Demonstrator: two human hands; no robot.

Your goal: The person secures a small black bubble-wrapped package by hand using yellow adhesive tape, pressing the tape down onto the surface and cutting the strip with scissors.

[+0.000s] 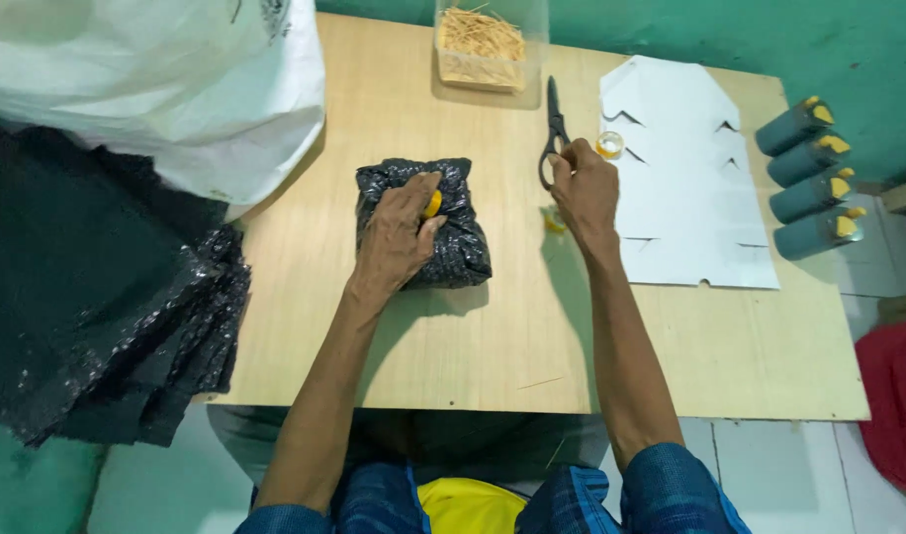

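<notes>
I see the left hand [399, 237] pressed flat on a black plastic-wrapped bundle [423, 222] sitting mid-table, a bit left of centre. Fingers are spread over the top of it, thumb out to the right; a yellow piece [433, 204] shows between thumb and fingers, touching the bundle. Not a clamp, more a press-down hold, hand open on the wrap.

Right hand [584, 188] is further right, fingers curled together at the handles of the black scissors [553, 133], which lie on the table pointing away from me. I cannot tell if the fingers are actually gripping the handle loops or just touching them. A small roll of clear tape [609, 145] sits just beside that hand, on the edge of a white cut paper sheet [685, 188]. A small yellow bit [554, 222] lies on the table under the wrist.

Wooden table [473, 346] carries it all. Far edge: clear box of straw-coloured sticks [481, 44]. Right edge: four grey-blue rolls with yellow ends [814, 178], stacked side by side. Left: pile of black plastic bags [87, 297] hanging off the table, white sack [176, 89] above it. Red cloth [893, 405] on the floor at far right.
</notes>
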